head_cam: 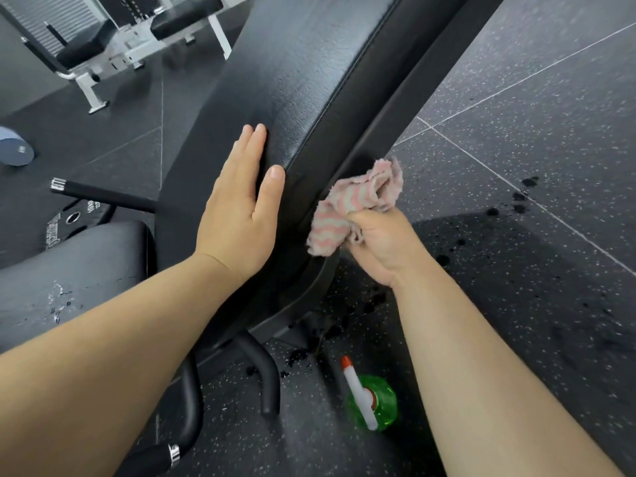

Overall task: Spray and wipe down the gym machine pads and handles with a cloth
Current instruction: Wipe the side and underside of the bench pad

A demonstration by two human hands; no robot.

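Note:
A long black back pad (303, 74) of a gym bench runs from the top centre down to the middle. My left hand (241, 204) lies flat on the pad's lower end, fingers straight. My right hand (378, 242) grips a bunched pink and white striped cloth (351, 204) against the pad's right side edge. A green spray bottle (373, 401) with a white and red nozzle stands on the floor below the bench, apart from both hands. The black seat pad (69, 280) at the left carries wet droplets.
Black curved handles (265, 376) and a bar (103, 194) stick out under and left of the bench. A weight plate (69, 222) lies on the floor at left. Another white-framed machine (113, 46) stands at the top left. Wet spots (516, 201) mark the speckled floor.

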